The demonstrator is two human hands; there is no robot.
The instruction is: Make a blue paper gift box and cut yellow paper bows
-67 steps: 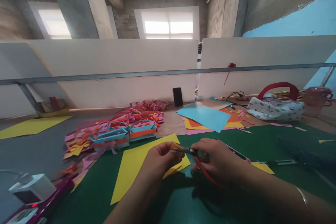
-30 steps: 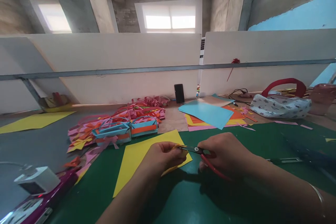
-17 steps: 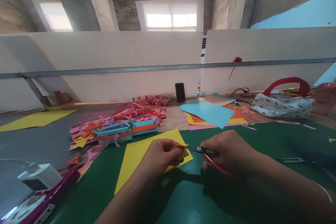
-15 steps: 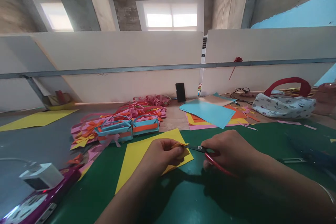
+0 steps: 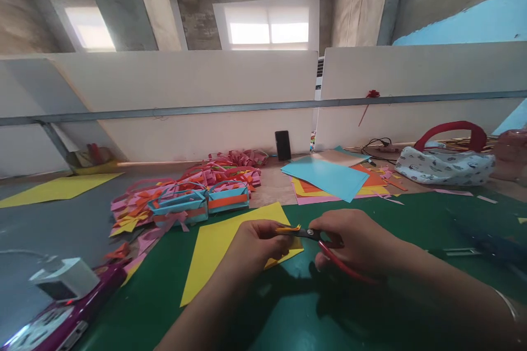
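My left hand (image 5: 263, 244) is closed, pinching a small folded piece of yellow-orange paper (image 5: 289, 228) between thumb and fingers. Red-handled scissors (image 5: 340, 260) are in the grip of my right hand (image 5: 356, 241), their dark blades pointing left and meeting the paper piece. The blade tips are hidden behind my left fingers. Both hands are raised over a yellow paper sheet (image 5: 214, 252), which lies on the green mat (image 5: 263, 312).
Blue paper baskets (image 5: 228, 197) and a heap of pink and red paper strips lie behind at left. Blue sheets (image 5: 325, 173) top a coloured stack. A phone (image 5: 282, 145) leans upright; a fabric bag (image 5: 447, 164) stands right. A purple power strip (image 5: 88, 301) lies near left.
The scissors and my right hand have moved slightly left, bringing the blades further along the paper piece. My left hand has shifted a little right and down.
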